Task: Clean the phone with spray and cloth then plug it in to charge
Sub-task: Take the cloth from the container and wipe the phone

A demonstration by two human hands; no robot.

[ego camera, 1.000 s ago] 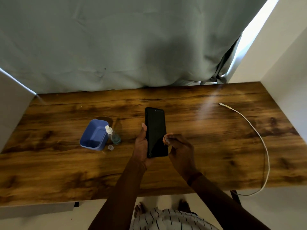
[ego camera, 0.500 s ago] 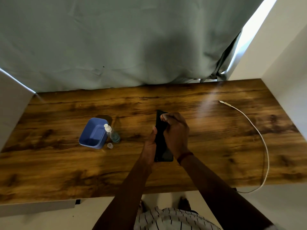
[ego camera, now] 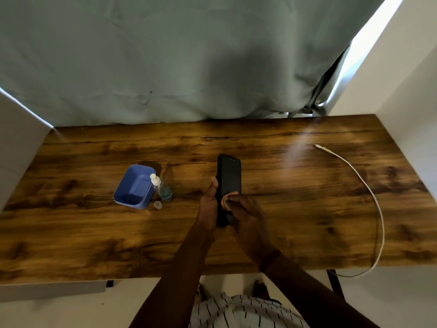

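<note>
Wooden table [ego camera: 283, 233]: one spray bottle [ego camera: 162, 188], one cable [ego camera: 383, 233]. Grips one phone [ego camera: 230, 178] in left hand [ego camera: 208, 207], pinches one cloth [ego camera: 225, 200] in right hand [ego camera: 248, 223].

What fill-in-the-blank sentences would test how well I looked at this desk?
The left hand grips the phone while the right hand presses an ____ cloth on its screen.
The spray bottle stands beside a ____ tub.
The white cable lies on the table on the person's ____ side, not plugged into the phone.
Missing words: orange; blue; right.
</note>
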